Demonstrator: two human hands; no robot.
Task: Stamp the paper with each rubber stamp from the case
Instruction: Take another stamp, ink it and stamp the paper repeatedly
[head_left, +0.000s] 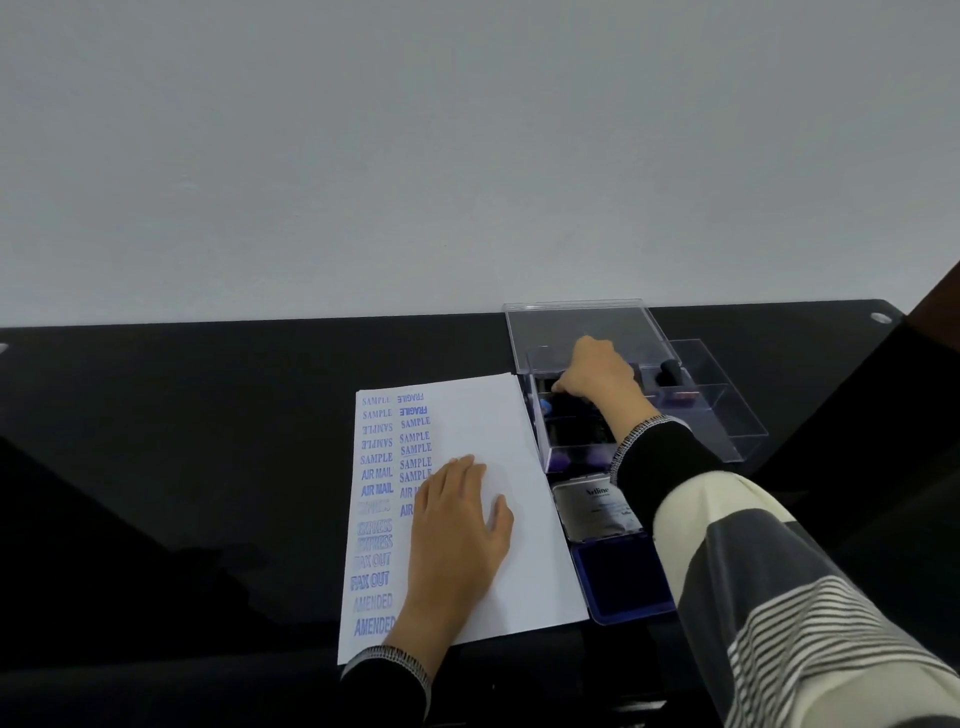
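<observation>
- In the clear case (675, 415) at the table's far right: right hand (597, 376) is down inside a far-left compartment, fingers curled onto a dark stamp (563, 400). Looks like a pinch, but the knuckles hide the fingertips, so I can't tell if it has it or is only touching.
- Left hand (457, 525) lies flat on the paper (519, 519), fingers straight, pressing it down. Holds nothing.
- Paper lies just left of the case, long axis running away from the person. Left columns already carry blue prints (SAMPLE, FRAGILE, AIR MAIL, EXPRESS, FAX OUT, AMENDED); right half is blank.
- Ink pad (623, 577) sits open just beside the paper's right edge, nearer the person than the case, its lid (592, 512) between pad and case.
- Key relation: from the right hand's grip, the pad is straight back toward the body, then the blank paper is left of that. Right hand is the nearer one to both case and pad; left stays as hold-down.
- Judgement: mid-task, fetching or returning one stamp. More stamps stand in other compartments, incl. one (670, 371) far right.
- Risk: sleeve (654, 447) crosses above the pad on the way back, could smear.
</observation>
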